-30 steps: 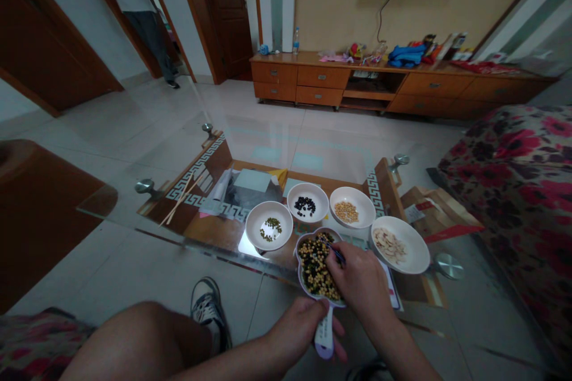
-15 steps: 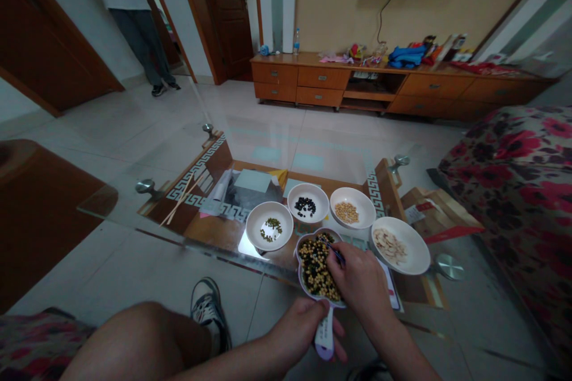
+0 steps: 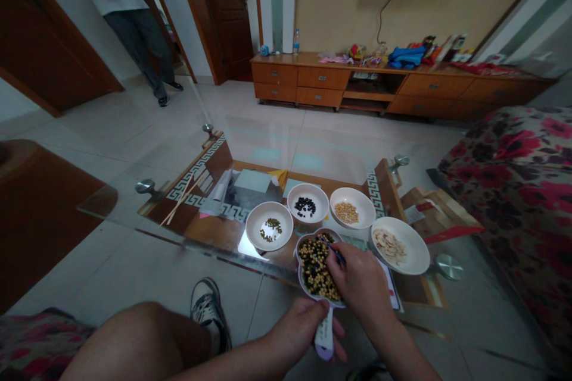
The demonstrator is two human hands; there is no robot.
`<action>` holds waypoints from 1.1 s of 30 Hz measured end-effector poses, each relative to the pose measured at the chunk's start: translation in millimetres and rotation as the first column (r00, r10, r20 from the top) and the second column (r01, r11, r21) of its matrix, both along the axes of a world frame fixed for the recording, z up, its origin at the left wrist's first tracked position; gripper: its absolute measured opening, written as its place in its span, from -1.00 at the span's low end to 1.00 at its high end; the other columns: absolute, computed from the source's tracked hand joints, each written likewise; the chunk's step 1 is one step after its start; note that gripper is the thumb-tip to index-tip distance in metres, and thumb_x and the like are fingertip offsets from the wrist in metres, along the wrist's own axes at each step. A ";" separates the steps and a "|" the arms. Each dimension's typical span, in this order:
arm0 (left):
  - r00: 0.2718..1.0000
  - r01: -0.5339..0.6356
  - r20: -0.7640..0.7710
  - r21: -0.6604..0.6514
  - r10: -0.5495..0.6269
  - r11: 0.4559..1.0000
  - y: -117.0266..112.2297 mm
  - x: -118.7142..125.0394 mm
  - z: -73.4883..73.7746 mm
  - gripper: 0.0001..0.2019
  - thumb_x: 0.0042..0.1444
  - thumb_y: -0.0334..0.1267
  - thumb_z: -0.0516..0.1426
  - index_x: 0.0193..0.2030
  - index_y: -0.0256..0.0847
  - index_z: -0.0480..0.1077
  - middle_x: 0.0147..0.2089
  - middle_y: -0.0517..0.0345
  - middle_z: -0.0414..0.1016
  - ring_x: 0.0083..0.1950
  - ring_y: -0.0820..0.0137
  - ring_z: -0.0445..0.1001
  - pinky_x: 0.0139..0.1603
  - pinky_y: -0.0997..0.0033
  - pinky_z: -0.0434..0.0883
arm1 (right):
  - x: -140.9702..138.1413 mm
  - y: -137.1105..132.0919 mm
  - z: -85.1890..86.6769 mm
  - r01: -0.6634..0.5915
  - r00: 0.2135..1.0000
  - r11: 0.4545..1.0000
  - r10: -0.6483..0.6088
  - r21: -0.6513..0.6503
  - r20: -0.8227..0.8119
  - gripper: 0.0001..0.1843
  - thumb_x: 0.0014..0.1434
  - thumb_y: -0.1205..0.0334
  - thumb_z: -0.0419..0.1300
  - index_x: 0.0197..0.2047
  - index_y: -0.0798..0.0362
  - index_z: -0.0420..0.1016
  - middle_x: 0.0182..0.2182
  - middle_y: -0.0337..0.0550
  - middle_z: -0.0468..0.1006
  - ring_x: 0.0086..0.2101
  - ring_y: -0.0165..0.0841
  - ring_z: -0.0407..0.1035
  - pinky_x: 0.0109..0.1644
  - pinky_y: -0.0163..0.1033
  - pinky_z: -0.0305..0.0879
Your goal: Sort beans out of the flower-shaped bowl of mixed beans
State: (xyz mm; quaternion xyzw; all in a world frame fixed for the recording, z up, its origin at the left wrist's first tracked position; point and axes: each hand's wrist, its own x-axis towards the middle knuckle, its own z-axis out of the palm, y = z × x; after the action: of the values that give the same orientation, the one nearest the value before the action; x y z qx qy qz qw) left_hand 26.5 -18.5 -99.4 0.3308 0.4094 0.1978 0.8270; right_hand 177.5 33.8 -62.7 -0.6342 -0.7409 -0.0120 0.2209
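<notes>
A flower-shaped bowl (image 3: pixel 302 247) of mixed black, yellow and green beans sits at the near edge of a glass table (image 3: pixel 134 208). My left hand (image 3: pixel 300 327) is closed round its pale handle (image 3: pixel 324 338). My right hand (image 3: pixel 361 283) pinches small dark tweezers (image 3: pixel 333 251) whose tips reach into the mixed beans. Behind stand white bowls: one with green beans (image 3: pixel 269 225), one with black beans (image 3: pixel 307 202), one with yellow beans (image 3: pixel 352 207). A white plate with pale slices (image 3: pixel 400 244) lies to the right.
Chopsticks (image 3: pixel 179 197) and papers (image 3: pixel 243 190) lie on the shelf under the glass. A flowered sofa (image 3: pixel 518 190) is at the right, a long wooden cabinet (image 3: pixel 402 86) along the far wall. Another person (image 3: pixel 129 12) stands by the doorway at far left. My knee (image 3: pixel 138 339) and shoe (image 3: pixel 208 309) are below.
The person by the doorway has stepped further into the room. My hands, the tweezers and the bowls have hardly moved.
</notes>
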 end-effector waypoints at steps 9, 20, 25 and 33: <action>1.000 0.003 -0.024 0.002 -0.003 1.000 0.2 -2.9 4.2 -0.25 0.04 0.44 -0.03 -0.31 -0.34 0.50 -0.48 -0.04 0.55 -0.53 0.38 0.40 -0.39 0.40 0.29 | 23.2 9.1 15.6 0.147 0.988 0.976 -0.136 0.160 -0.078 -0.69 0.32 0.13 0.08 -0.21 0.08 0.61 -0.41 -0.08 0.66 -0.42 -0.26 0.49 -0.23 -0.19 0.19; 0.999 0.003 -0.034 0.022 -0.002 1.000 -0.4 -3.9 2.4 -0.27 0.11 0.41 -0.05 -0.30 -0.35 0.50 -0.47 -0.04 0.55 -0.53 0.39 0.41 -0.39 0.40 0.30 | 28.4 11.8 18.5 0.246 0.968 0.962 -0.238 0.120 -0.080 -0.64 0.31 0.05 0.07 -0.15 0.08 0.63 -0.37 -0.04 0.67 -0.40 -0.20 0.50 -0.25 -0.17 0.20; 1.000 -0.003 -0.017 0.009 0.003 1.000 0.8 -2.8 4.4 -0.25 0.06 0.43 -0.03 -0.32 -0.35 0.49 -0.49 -0.04 0.54 -0.53 0.37 0.41 -0.41 0.41 0.29 | 25.4 8.5 16.9 0.177 0.979 0.979 -0.163 0.103 -0.124 -0.68 0.29 0.09 0.08 -0.18 0.06 0.62 -0.40 -0.08 0.66 -0.42 -0.25 0.50 -0.27 -0.20 0.23; 1.000 0.001 -0.012 -0.003 -0.001 1.000 0.1 -1.0 2.9 -0.24 0.02 0.47 -0.02 -0.33 -0.34 0.48 -0.49 -0.03 0.53 -0.53 0.36 0.42 -0.42 0.40 0.29 | 20.1 6.0 14.2 0.072 0.993 0.997 -0.075 -0.036 -0.092 -0.73 0.27 0.13 0.08 -0.25 0.02 0.59 -0.46 -0.16 0.64 -0.46 -0.28 0.50 -0.31 -0.23 0.22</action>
State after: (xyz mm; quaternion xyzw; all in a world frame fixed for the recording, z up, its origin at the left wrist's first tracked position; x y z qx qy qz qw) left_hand 25.5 -18.4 -96.5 0.3311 0.4145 0.1948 0.8250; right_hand 197.6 39.8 -48.5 -0.6643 -0.7061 0.0214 0.2444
